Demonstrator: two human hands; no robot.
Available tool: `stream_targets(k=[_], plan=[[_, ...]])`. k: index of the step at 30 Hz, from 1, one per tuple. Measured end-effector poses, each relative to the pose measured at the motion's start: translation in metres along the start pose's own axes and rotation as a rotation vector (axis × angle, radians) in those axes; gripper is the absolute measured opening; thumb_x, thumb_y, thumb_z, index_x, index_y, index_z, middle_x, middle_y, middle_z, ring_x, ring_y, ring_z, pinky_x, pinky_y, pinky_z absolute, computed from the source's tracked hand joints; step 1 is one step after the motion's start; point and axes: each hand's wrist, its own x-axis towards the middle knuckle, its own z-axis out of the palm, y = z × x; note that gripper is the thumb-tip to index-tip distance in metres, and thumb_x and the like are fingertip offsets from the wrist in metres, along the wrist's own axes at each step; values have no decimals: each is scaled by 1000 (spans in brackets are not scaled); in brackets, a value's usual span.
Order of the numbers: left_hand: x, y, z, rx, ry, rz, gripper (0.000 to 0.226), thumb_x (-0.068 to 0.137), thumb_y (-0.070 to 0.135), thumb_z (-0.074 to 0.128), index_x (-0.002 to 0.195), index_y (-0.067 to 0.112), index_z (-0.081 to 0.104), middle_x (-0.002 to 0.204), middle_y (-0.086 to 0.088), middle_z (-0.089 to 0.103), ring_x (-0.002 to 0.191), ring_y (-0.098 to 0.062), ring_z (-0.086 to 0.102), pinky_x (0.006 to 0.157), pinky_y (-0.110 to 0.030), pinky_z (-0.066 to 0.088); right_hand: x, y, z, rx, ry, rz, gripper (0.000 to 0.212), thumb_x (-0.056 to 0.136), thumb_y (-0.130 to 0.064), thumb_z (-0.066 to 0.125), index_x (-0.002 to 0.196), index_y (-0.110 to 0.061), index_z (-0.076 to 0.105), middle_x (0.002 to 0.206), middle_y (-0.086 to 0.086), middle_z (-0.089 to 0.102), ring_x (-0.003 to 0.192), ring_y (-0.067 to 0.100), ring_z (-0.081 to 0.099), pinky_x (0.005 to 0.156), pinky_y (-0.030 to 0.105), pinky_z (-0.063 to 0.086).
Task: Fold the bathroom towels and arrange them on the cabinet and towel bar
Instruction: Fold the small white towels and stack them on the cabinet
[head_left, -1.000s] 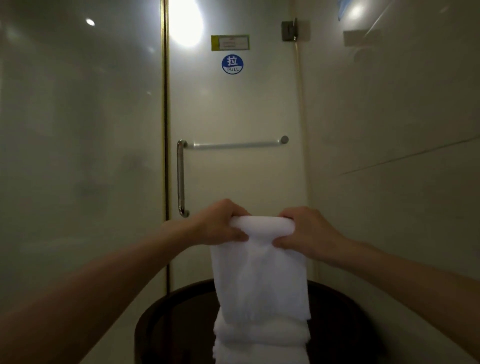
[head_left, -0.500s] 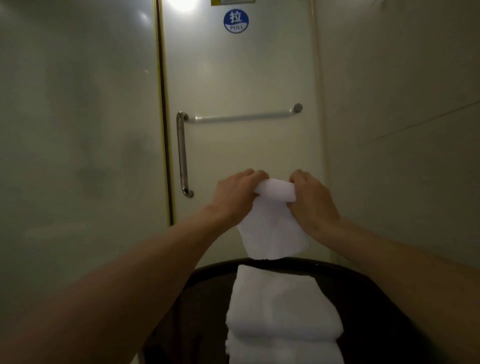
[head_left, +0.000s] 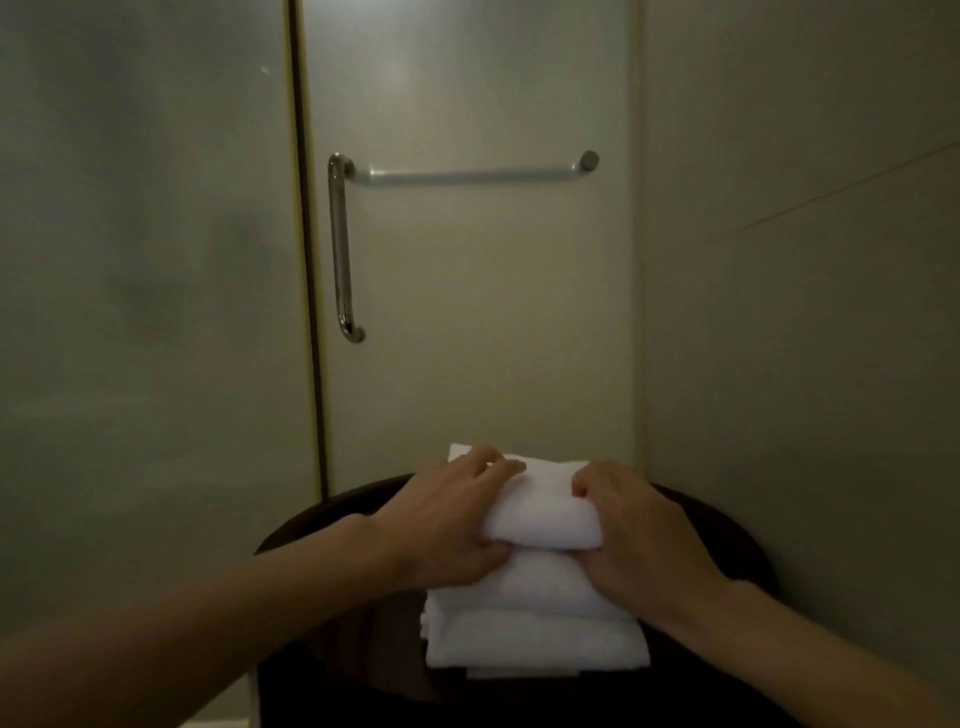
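Both hands' fingers (head_left: 496, 467) are curling over the folded towel (head_left: 545, 512), thumbs tucking under, the left hand (head_left: 447, 525) and right hand (head_left: 641, 540) pinching its opposite ends. Its long axis is running left-right between them, equally near both hands, resting on the towel stack (head_left: 535, 639) on the dark tabletop (head_left: 358, 686).

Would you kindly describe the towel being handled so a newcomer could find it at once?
Before the glass door and its towel bar stands a dark round cabinet bearing a stack of white towels. It is the topmost towel, the only one gripped by left hand and right hand.
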Motion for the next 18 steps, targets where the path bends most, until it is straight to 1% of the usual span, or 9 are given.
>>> stream_targets(k=[2,4,5,7,9,11,13,14,18], plan=[[-7,5,-2,46,-34,20,68,81,52,47,141,23,33,137,-1,42,118,-21,45,97,-34,39,-9,-2,-9,-3,-41,9,36,63,-23,63,97,-17,56,93,3,60,80,25,59,61,34,51],[-9,11,-9,68,-75,26,70,82,62,34,140,23,37,132,-1,47,117,-20,44,99,-36,35,-12,-4,-16,-48,-91,-2,40,64,-30,56,102,-16,58,97,5,60,84,26,59,69,35,50],[-8,13,-13,60,-85,2,70,82,64,28,139,24,39,131,-1,48,118,-20,45,99,-36,34,-12,-4,-19,-61,-118,-4,43,66,-32,54,106,-15,58,101,6,60,88,27,58,74,35,47],[-2,14,-19,11,-62,-75,68,85,63,22,140,26,40,137,-2,49,122,-22,45,102,-36,32,-7,-6,-25,-49,-172,-5,49,76,-36,51,120,-14,56,114,8,59,100,27,56,84,34,42],[7,15,-18,-26,-86,-131,64,92,61,18,145,29,33,147,-3,41,132,-24,39,107,-39,26,0,-7,-26,-31,-227,-10,52,90,-41,47,135,-15,46,131,8,53,115,25,51,96,34,38],[12,15,-11,-31,-190,-164,60,96,58,15,150,32,21,156,-3,27,142,-23,24,114,-42,18,2,-7,-25,-58,-296,-32,57,95,-46,42,143,-16,37,142,7,46,126,24,44,104,34,32],[13,15,-2,-33,-276,-183,58,96,57,13,150,36,13,158,-3,19,146,-23,15,117,-43,14,1,-7,-25,-83,-358,-48,63,95,-49,40,147,-14,31,147,7,41,132,24,40,108,34,29],[12,15,2,-38,-290,-187,57,96,57,13,150,38,12,158,-3,19,146,-23,15,117,-42,14,0,-7,-25,-79,-378,-40,65,95,-49,41,148,-13,29,149,8,40,133,25,39,109,35,28],[8,14,13,-66,-256,-166,55,96,57,14,148,41,16,156,-3,28,144,-20,21,116,-38,17,-8,-8,-25,-78,-402,-45,65,93,-48,46,145,-10,34,148,10,41,132,26,40,108,35,30]])
